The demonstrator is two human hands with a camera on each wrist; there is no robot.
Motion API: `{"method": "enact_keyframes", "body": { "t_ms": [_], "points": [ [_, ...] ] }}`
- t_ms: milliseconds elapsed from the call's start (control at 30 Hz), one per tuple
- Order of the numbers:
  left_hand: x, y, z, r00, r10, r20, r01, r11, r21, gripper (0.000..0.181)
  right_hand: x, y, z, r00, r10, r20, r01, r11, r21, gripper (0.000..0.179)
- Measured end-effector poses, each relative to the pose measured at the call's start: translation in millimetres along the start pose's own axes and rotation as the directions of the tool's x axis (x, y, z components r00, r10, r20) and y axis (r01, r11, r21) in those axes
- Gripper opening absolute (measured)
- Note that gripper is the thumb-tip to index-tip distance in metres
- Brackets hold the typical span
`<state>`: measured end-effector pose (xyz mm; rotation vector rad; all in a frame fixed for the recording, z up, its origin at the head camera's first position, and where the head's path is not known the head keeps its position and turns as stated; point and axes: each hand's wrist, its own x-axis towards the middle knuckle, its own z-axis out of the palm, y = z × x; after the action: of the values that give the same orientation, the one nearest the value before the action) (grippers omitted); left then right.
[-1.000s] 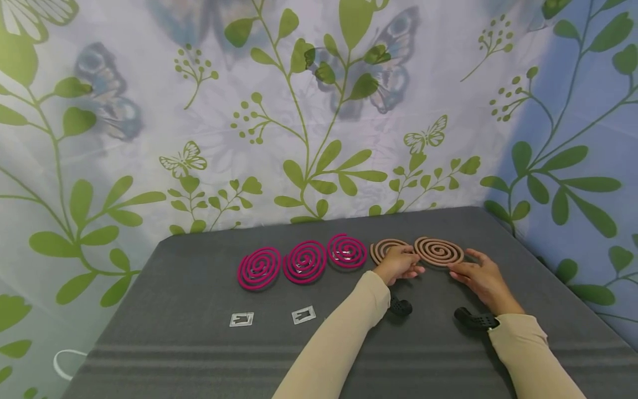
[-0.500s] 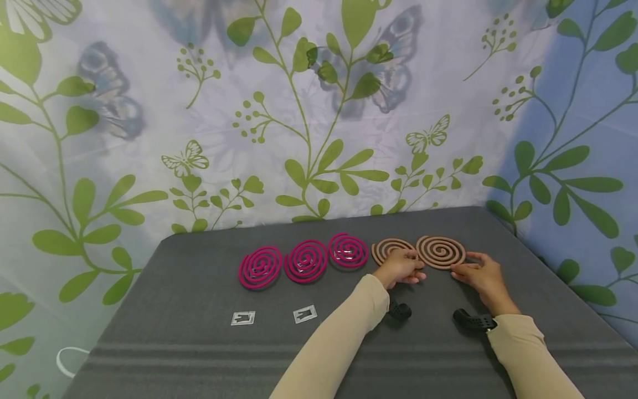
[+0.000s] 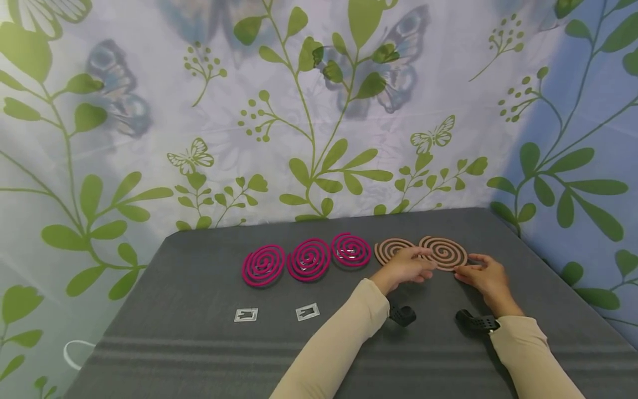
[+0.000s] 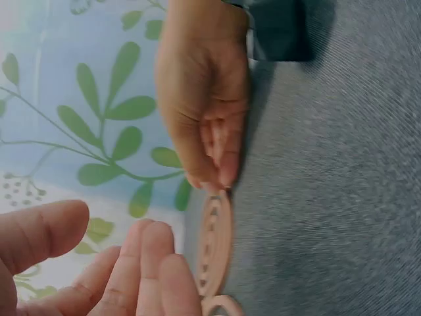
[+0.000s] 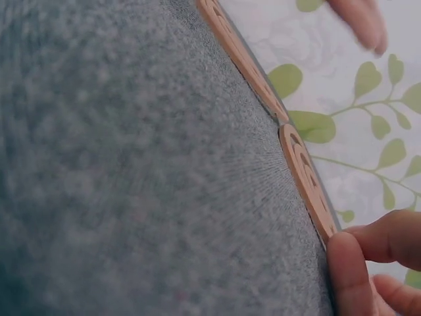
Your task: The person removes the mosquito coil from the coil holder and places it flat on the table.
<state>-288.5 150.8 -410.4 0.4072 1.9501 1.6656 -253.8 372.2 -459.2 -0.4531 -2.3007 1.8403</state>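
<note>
On the grey table lie two brown mosquito coils, the left one (image 3: 386,249) partly hidden behind my left hand (image 3: 406,266). My right hand (image 3: 485,277) pinches the outer right edge of the right brown mosquito coil (image 3: 446,250) between thumb and fingers. In the right wrist view that coil (image 5: 306,181) lies flat, its far end right at the other one (image 5: 247,62). My left hand hovers over the place where the coils meet, fingers loosely extended and holding nothing; in the left wrist view its fingers (image 4: 148,270) are apart from the coil (image 4: 216,243).
Left of the brown coils, three pink mosquito coils (image 3: 263,266) lie in a row, with metal pieces showing under them. Two small metal plates with cut-outs (image 3: 307,312) lie nearer the front. A leaf-patterned curtain (image 3: 279,138) hangs behind the grey table (image 3: 199,354).
My left hand has lifted off from beside the brown coils and shifted slightly right, its fingers straighter. My right hand stays at the edge of the right coil. The head view has shifted slightly.
</note>
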Motion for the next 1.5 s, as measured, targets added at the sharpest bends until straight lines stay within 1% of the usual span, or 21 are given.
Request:
{"method": "enact_keyframes", "body": {
  "t_ms": [133, 233, 300, 400, 467, 567, 633, 700, 800, 867, 933, 1000, 1100, 1267, 1367, 1500],
  "points": [
    [-11.9, 8.4, -9.1, 0.997, 0.035, 0.072, -0.039, 0.998, 0.046, 0.045, 0.0, 1, 0, 0.997, -0.070, 0.045, 0.068, 0.997, 0.039, 0.057],
    [-21.6, 14.9, -17.9, 0.989, 0.070, 0.128, -0.080, 0.994, 0.073, 0.046, 0.6, 3, -2, 0.991, -0.105, 0.080, 0.098, 0.992, 0.081, 0.036],
    [-28.4, 19.5, -23.7, 0.984, 0.091, 0.151, -0.104, 0.991, 0.080, 0.046, 0.9, 3, -3, 0.988, -0.115, 0.101, 0.105, 0.989, 0.102, 0.024],
    [-39.1, 26.0, -32.2, 0.978, 0.131, 0.165, -0.145, 0.986, 0.078, 0.047, 0.6, 2, -5, 0.986, -0.118, 0.118, 0.105, 0.988, 0.109, 0.020],
    [-46.1, 29.4, -37.2, 0.972, 0.166, 0.166, -0.179, 0.982, 0.064, 0.047, 0.0, 0, -5, 0.984, -0.125, 0.124, 0.116, 0.990, 0.082, 0.018],
    [-56.3, 32.4, -44.5, 0.961, 0.218, 0.172, -0.230, 0.972, 0.051, 0.047, -0.9, -5, -3, 0.982, -0.145, 0.122, 0.139, 0.989, 0.051, 0.016],
    [-62.7, 33.7, -49.2, 0.953, 0.247, 0.173, -0.256, 0.966, 0.030, 0.046, -1.1, -8, -1, 0.980, -0.160, 0.120, 0.153, 0.986, 0.064, 0.014],
    [-69.5, 35.6, -54.7, 0.946, 0.271, 0.178, -0.281, 0.959, 0.034, 0.046, -2.3, -12, 1, 0.976, -0.181, 0.121, 0.175, 0.983, 0.058, 0.014],
    [-79.0, 38.6, -64.0, 0.932, 0.304, 0.197, -0.319, 0.947, 0.048, 0.047, -5.1, -18, 5, 0.968, -0.214, 0.134, 0.216, 0.976, -0.001, 0.015],
    [-84.3, 40.5, -71.1, 0.920, 0.325, 0.218, -0.348, 0.934, 0.077, 0.048, -7.9, -23, 9, 0.958, -0.239, 0.159, 0.253, 0.965, -0.072, 0.026],
    [-88.9, 41.6, -78.7, 0.906, 0.348, 0.243, -0.378, 0.922, 0.088, 0.048, -10.1, -28, 13, 0.948, -0.256, 0.190, 0.279, 0.954, -0.109, 0.039],
    [-92.7, 42.4, -86.4, 0.890, 0.375, 0.259, -0.409, 0.908, 0.091, 0.049, -11.9, -32, 17, 0.936, -0.268, 0.226, 0.298, 0.948, -0.110, 0.046],
    [-98.9, 43.0, -97.8, 0.877, 0.402, 0.264, -0.440, 0.892, 0.103, 0.049, -14.2, -38, 22, 0.921, -0.276, 0.276, 0.312, 0.945, -0.095, 0.047],
    [-109.0, 43.4, -115.8, 0.871, 0.421, 0.253, -0.464, 0.875, 0.137, 0.050, -18.6, -46, 32, 0.900, -0.289, 0.326, 0.341, 0.933, -0.115, 0.047],
    [-112.7, 42.4, -125.5, 0.873, 0.422, 0.244, -0.463, 0.875, 0.140, 0.050, -21.5, -51, 38, 0.889, -0.303, 0.343, 0.364, 0.923, -0.128, 0.048],
    [-115.3, 41.1, -137.3, 0.876, 0.426, 0.227, -0.462, 0.876, 0.140, 0.051, -23.4, -54, 45, 0.872, -0.336, 0.356, 0.398, 0.910, -0.116, 0.046]
  ]
}}
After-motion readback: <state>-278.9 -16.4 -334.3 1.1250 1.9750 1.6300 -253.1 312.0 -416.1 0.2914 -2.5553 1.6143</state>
